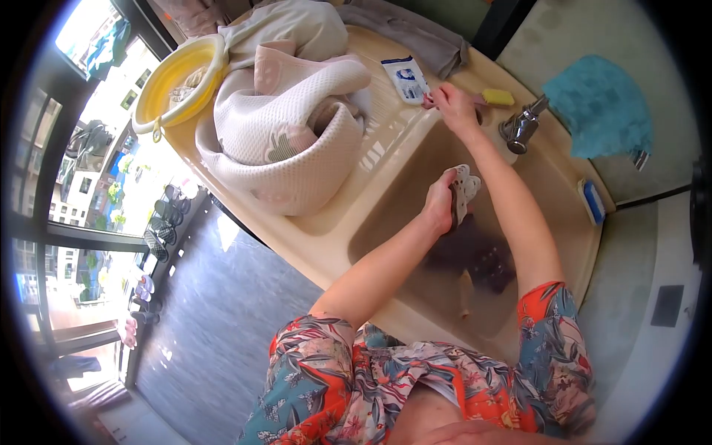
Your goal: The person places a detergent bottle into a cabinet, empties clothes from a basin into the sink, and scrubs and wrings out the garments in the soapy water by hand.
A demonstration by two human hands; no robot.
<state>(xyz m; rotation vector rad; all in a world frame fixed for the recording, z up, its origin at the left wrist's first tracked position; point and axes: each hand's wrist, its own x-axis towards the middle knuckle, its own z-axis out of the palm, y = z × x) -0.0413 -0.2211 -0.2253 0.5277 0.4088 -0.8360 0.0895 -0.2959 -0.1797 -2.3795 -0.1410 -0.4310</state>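
My left hand (440,204) is closed around a white shoe (467,183) with cut-out holes and a dark underside, held above the sink (400,174). At the sink's back edge, my right hand (454,107) grips the pink handle of a scrubbing brush (498,97) with yellow bristles. A white and blue packet (406,81) lies just left of that hand. Down in the sink, murky water surrounds a dark spotted item (486,268), whose kind I cannot make out.
A metal faucet (519,132) stands at the sink's back right, with a teal cloth (601,104) hanging beyond it. A blue and white brush (592,202) rests on the right rim. Left on the counter are a bundled white quilted cloth (311,174) and a yellow basin (202,50).
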